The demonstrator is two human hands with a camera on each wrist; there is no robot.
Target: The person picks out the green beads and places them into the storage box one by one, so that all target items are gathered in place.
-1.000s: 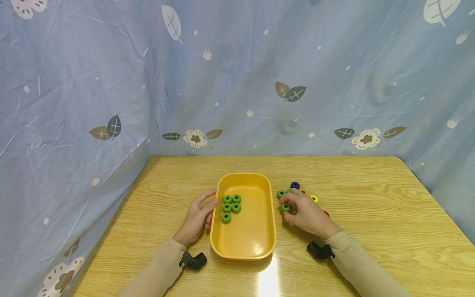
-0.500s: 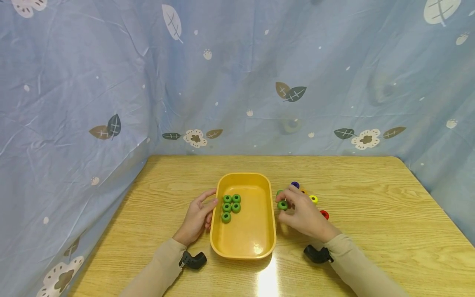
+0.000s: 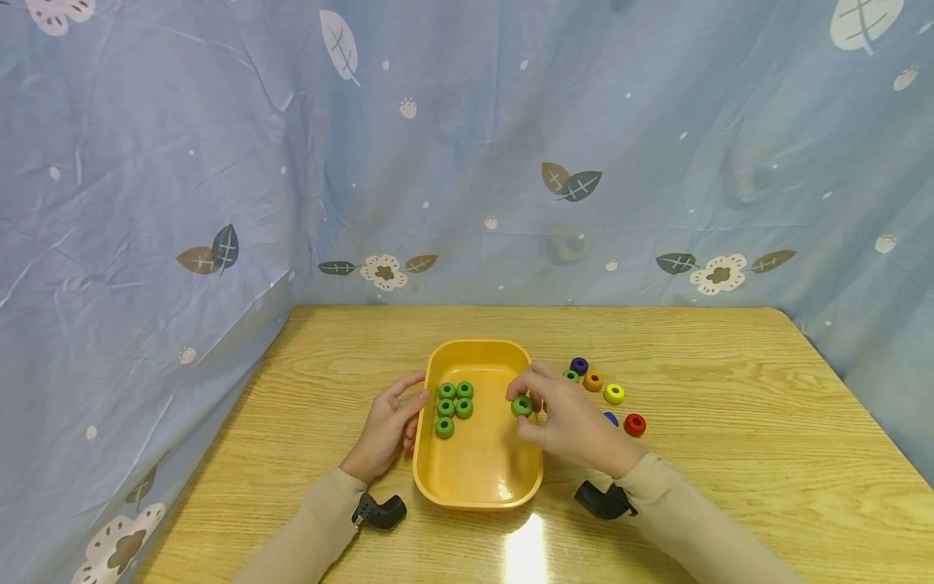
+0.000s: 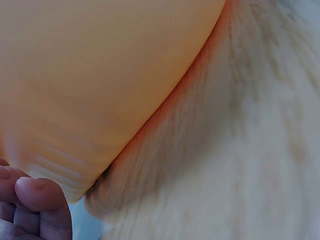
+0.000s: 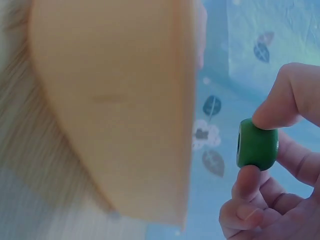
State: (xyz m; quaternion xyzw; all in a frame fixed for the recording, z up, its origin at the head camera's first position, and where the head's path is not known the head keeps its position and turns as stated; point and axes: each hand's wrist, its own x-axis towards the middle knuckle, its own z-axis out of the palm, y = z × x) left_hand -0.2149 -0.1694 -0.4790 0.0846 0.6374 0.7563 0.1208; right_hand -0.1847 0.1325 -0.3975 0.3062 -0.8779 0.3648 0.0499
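Fingers (image 5: pixel 272 107) pinch smooth round green ring (image 3: pixel 521 405).

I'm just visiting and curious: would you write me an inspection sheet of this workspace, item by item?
Surface: wooden table, with a glare spot at the near edge.
Job's things: yellow tray holding five green rings; a sixth green ring is held above the tray's right side.
Clutter: loose rings right of the tray: purple, orange, yellow, red; a blue and another green partly hidden.
Grippers: right hand pinches the ring; left hand rests against the tray's left wall.
Cables: nothing seen.
Surroundings: blue leaf-print cloth behind and at the sides.
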